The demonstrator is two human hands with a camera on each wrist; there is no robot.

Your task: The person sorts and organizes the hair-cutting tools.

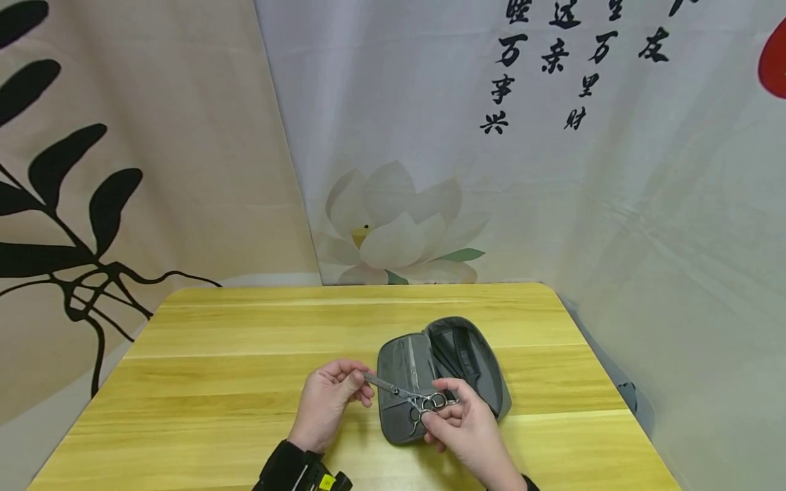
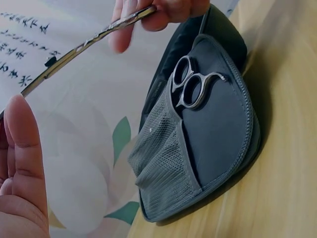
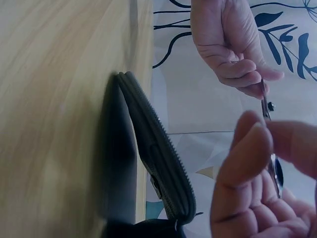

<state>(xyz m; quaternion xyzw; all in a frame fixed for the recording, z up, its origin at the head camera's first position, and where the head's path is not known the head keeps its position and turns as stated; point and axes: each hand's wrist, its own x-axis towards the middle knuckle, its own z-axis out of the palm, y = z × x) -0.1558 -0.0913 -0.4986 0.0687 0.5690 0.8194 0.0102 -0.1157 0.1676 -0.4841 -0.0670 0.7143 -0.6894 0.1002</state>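
Above an unzipped dark grey zip case (image 1: 393,426), a pair of silver scissors (image 1: 385,387) is held between both hands. My left hand (image 1: 328,402) pinches the blade end between thumb and fingers. At the handle end, my right hand (image 1: 463,423) grips near the finger rings with thumb and fingers. In the left wrist view the held scissors appear nearly edge-on, crossing the upper left. A second pair of scissors (image 2: 194,91) sits in the case's mesh pocket (image 2: 166,161), its rings showing and its blades hidden.
The case lies open on a yellow wood-grain table (image 1: 245,341), its deeper half (image 1: 491,365) to the right with dark contents that are hard to make out. Behind the table hangs a printed cloth (image 1: 399,136) with a lotus and black characters.
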